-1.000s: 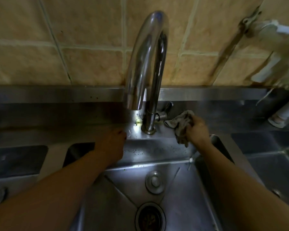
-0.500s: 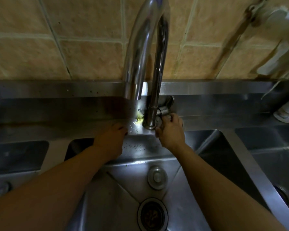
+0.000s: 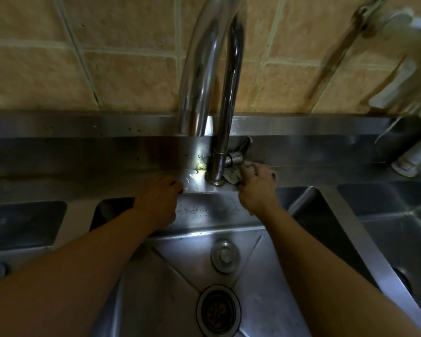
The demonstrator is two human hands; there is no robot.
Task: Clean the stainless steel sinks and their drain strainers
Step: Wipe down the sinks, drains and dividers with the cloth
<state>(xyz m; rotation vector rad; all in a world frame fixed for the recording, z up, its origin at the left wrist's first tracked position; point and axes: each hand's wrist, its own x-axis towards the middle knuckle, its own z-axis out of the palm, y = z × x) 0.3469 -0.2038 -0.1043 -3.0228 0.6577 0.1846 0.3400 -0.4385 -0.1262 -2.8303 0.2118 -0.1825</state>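
Leaning over the middle sink (image 3: 272, 300), the person has both bare arms stretched to the back ledge (image 3: 107, 186), and from the head camera, the only view on offer, it all plays out around the tall chrome faucet (image 3: 219, 132). Right hand (image 3: 255, 188) is up at the foot of the faucet, fingers curled around a bunched grey cloth (image 3: 233, 175), the rag pressed against the right side of the base just under the lever handle (image 3: 241, 152). Left hand (image 3: 157, 198) sits on the ledge just left of the faucet base, knuckles toward us and fingers bent down onto the steel; it looks to be bracing with nothing in it, though I cannot tell for sure, as the fingertips are dark and partly hidden. Between the two hands, water droplets and a bright glare on the ledge, with a yellowish smear by the base.

Down in the basin, the drain strainer (image 3: 218, 311) sits in its hole at the bottom centre, dark and grimy-looking, and a round metal stopper (image 3: 225, 256) lies on the basin floor just behind it. Another sink (image 3: 22, 224) shows on the left, and a third (image 3: 399, 229) on the right. Tan wall tiles (image 3: 119, 76) run above the steel backsplash, and a pale pipe fitting (image 3: 413, 156) stands at the far right, blurred.
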